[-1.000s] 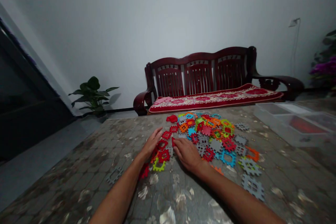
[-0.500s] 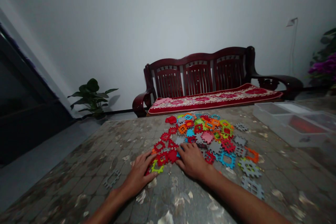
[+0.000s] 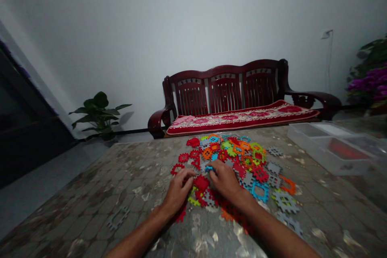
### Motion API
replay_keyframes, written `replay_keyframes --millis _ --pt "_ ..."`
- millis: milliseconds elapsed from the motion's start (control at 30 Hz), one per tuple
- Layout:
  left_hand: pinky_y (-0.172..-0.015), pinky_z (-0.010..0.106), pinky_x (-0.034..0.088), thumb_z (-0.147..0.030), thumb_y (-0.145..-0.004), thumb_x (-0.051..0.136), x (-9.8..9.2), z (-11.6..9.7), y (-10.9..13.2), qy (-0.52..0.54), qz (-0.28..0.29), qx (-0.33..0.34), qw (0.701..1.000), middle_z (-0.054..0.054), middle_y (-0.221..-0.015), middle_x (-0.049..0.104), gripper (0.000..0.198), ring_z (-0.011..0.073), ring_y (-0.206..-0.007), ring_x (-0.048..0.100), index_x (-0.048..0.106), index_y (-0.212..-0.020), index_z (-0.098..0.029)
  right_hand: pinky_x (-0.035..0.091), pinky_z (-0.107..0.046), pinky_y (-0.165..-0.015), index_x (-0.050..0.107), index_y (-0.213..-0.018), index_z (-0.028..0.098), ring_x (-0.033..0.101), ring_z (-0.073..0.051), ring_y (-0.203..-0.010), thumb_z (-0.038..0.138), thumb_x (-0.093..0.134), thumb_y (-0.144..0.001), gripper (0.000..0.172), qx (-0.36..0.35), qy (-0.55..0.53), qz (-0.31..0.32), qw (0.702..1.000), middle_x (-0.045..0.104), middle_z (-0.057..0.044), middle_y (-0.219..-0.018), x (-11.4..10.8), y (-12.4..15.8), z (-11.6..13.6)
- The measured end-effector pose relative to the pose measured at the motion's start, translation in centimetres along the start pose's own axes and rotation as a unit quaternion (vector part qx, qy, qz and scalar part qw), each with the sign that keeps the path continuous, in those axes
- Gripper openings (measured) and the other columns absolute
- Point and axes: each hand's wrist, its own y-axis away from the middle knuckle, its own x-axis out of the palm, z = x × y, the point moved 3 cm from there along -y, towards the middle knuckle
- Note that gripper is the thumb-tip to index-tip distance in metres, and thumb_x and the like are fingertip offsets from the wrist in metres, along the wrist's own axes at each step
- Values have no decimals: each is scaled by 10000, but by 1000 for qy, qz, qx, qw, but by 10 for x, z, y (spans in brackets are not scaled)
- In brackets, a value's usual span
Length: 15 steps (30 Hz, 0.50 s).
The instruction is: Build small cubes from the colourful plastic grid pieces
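Note:
A heap of coloured interlocking plastic tiles [image 3: 238, 149] with toothed edges lies on the table. My right hand [image 3: 225, 179] is at the near side of the heap, its fingers closed on a small blue interlocking tile [image 3: 208, 168]. Facing it, my left hand [image 3: 178, 189] has curled fingers with the tips near a grey tile; whether something is between them I cannot make out. Between the hands lies a solid red tile [image 3: 201, 183]. A lime-green tile [image 3: 193, 198] and several red ones lie close to my wrists, partly covered.
A lone grey frame tile [image 3: 117, 217] lies at the left of the patterned tabletop [image 3: 145, 169]. On the right stands a clear divided plastic box [image 3: 320, 155] with something red inside. Behind the table are a dark wooden bench [image 3: 225, 88] and a potted plant [image 3: 99, 115].
My left hand has moved right and its fingers have curled. My right hand has closed on the blue tile. More red, grey and orange tiles now lie near my wrists. The view has shifted slightly.

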Motion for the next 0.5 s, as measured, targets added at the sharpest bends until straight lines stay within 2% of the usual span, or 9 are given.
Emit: replay_keyframes --millis 100,167,233,300,367,500 --pt "-965 370 555 -323 -899 535 10 -11 -25 25 -23 12 999 80 -1120 759 260 227 -1059 703 738 -1035 -233 516 -360 -1021 753 -1189 218 703 -236 -1132 134 532 -878 390 6 -44 -49 998 772 -91 -1210 -16 -12 -15" --pt "-925 351 563 -311 -905 524 10 -13 -46 19 -40 15 999 81 -1118 758 272 220 -1040 705 739 -1050 -225 508 -386 -1065 727 -1274 208 686 -244 -1197 134 559 -827 483 1 -62 -77 995 752 -99 -1287 -31 -18 -28" --pt "-953 354 554 -272 -903 509 8 -11 -72 -12 -55 16 998 80 -1122 763 285 220 -1057 706 745 -1054 -221 499 -411 -1093 719 -1303 198 675 -254 -1231 142 553 -798 535 8 -64 -105 992 741 -104 -1320 -49 -22 -46" --pt "-985 357 543 -238 -904 488 6 -3 -100 -71 -56 -6 996 88 -1199 760 327 226 -1115 702 743 -1108 -213 508 -425 -1082 740 -1273 187 691 -265 -1203 174 538 -800 514 45 -57 -135 988 755 -108 -1291 -69 -23 -70" --pt "-1033 371 521 -250 -904 507 7 8 -127 -134 -30 -35 990 105 -1280 746 356 242 -1171 691 731 -1177 -201 528 -432 -1047 774 -1205 201 718 -268 -1138 209 523 -806 471 97 -57 -155 981 779 -96 -1233 -84 -20 -98" --pt "-1111 413 461 -315 -920 506 15 32 -172 -180 9 -58 982 165 -1353 718 416 280 -1261 653 697 -1254 -157 560 -436 -985 805 -1099 212 746 -266 -1039 236 489 -789 443 141 -91 -171 971 814 -78 -1065 -95 -6 -142"
